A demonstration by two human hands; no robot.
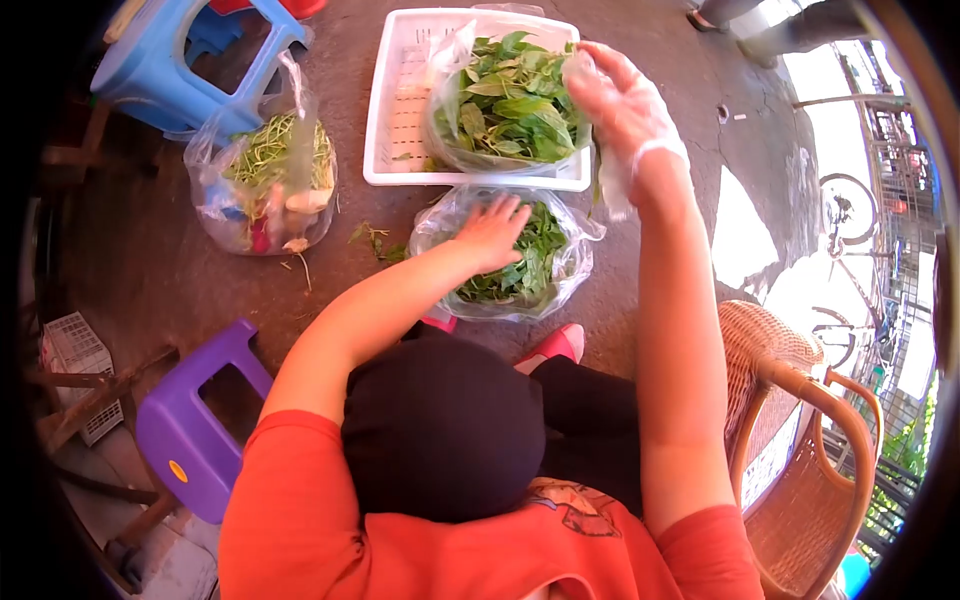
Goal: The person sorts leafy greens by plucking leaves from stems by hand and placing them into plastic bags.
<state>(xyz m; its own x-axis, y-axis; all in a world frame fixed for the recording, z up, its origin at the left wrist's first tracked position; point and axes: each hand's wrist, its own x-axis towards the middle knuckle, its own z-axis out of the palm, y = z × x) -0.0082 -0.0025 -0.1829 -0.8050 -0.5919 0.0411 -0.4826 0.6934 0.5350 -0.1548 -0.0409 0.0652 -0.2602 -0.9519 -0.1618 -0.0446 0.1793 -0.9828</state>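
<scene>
My left hand [492, 234] lies on green leaves [540, 250] in the nearer clear plastic bag [575, 275], its bare fingers spread apart. Beyond that bag, a fuller clear bag of larger green leaves [515, 100] stands in a white plastic basket [380, 150]. At this fuller bag's right edge is my right hand [625, 105], covered by thin clear plastic like a disposable glove. Its fingers are bent and blurred, so whether they grip anything cannot be made out.
A clear bag of stems and scraps [275, 180] rests on the floor at left, below a blue stool [150, 75]. A purple stool [195, 430] stands nearer. To the right are a wicker chair [800, 480] and a bicycle [840, 235]. Another person's feet [705, 20] show at top right.
</scene>
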